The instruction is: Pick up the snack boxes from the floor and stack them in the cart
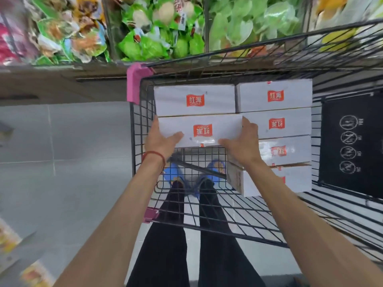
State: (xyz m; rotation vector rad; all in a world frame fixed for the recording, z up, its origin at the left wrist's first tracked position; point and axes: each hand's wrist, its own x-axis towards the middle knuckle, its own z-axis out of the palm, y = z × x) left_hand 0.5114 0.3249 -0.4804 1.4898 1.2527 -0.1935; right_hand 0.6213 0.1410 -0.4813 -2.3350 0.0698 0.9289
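A black wire cart [143, 125] with pink corner guards holds several white snack boxes with red logos. I hold one white box [202, 123] in the cart's left column, right behind another white box [194, 99] at the far end. My left hand [160, 136] grips the held box's left end, thumb on top. My right hand [241, 141] grips its right end the same way. A row of white boxes [275, 123] fills the right column beside it.
Store shelves with green snack bags [149, 44] stand just beyond the cart. Grey tiled floor [62, 141] lies to the left. A black panel with warning icons [350, 146] closes the cart's right side. My legs and blue shoes show through the cart's wire bottom.
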